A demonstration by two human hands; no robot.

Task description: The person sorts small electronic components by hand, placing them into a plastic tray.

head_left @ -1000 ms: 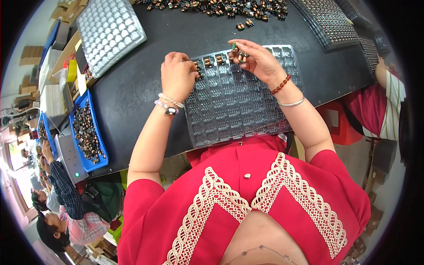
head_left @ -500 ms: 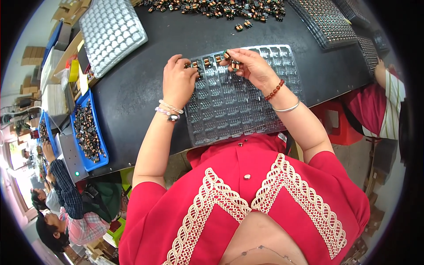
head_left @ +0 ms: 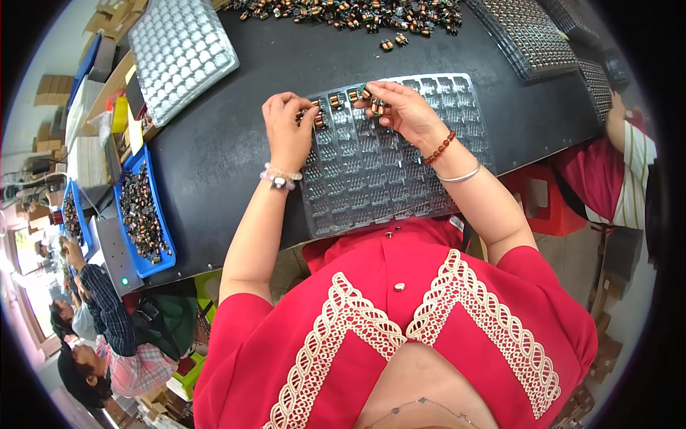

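Observation:
A clear plastic tray (head_left: pixel 386 187) with rows of moulded pockets lies on the table in front of me. Several small copper-wound coils (head_left: pixel 336 101) sit along its far row, towards the left corner. At that corner my left hand (head_left: pixel 287 132) has its fingers closed on a coil, partly hidden by the fingertips. My right hand (head_left: pixel 409 113) hovers over the far middle of the tray. Its thumb and fingers are closed around a few more copper coils (head_left: pixel 377 107). Most pockets nearer to me hold nothing.
Loose coils (head_left: pixel 357 13) are heaped at the table's far edge. A stack of white trays (head_left: pixel 182 57) stands far left, a blue bin of coils (head_left: pixel 170 247) at the left edge. Filled trays (head_left: pixel 525 36) lie far right. Co-workers sit left and right; a red stool (head_left: pixel 547 204) is at right.
My left hand has shifted slightly, its wrist moving a little right and its fingers uncovering a coil in the tray's corner. My right hand has barely moved, still with coils in it.

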